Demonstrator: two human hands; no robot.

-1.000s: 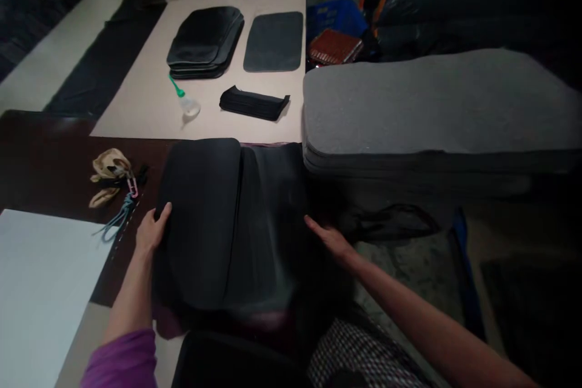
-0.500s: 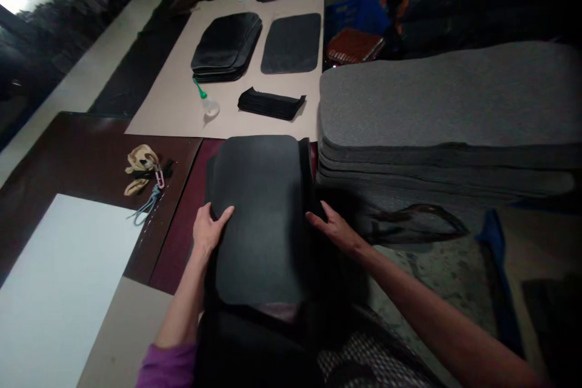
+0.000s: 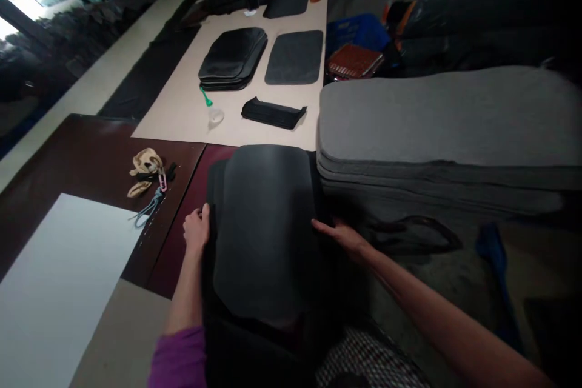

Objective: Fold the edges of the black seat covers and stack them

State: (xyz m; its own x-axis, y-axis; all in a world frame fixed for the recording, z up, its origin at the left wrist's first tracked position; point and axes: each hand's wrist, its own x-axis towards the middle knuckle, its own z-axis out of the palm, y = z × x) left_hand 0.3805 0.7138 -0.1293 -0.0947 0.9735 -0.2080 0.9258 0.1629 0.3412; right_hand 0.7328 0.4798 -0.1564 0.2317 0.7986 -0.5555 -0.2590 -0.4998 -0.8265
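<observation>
A stack of dark rounded sheets [image 3: 264, 224] lies in front of me, its top sheet bowed slightly upward and shifted right of the ones beneath. Against the stack's left side, my left hand [image 3: 197, 227] grips the edge, thumb up and fingers curled. My right hand [image 3: 341, 235] holds the right edge, its thumb on the top sheet and its other fingers hidden below in shadow.
Beyond are a black sheet stack [image 3: 233, 57], a single dark sheet [image 3: 294, 57], narrow black strips [image 3: 273, 114] and a green-tipped bottle [image 3: 215, 115]. Long grey padding [image 3: 445, 115] is piled at right; white board [image 3: 68, 279] and tied cloth [image 3: 148, 162] lie left.
My left hand has slid off the top sheet to the stack's left edge. The top sheet has shifted slightly right and bowed. The view has tilted slightly up.
</observation>
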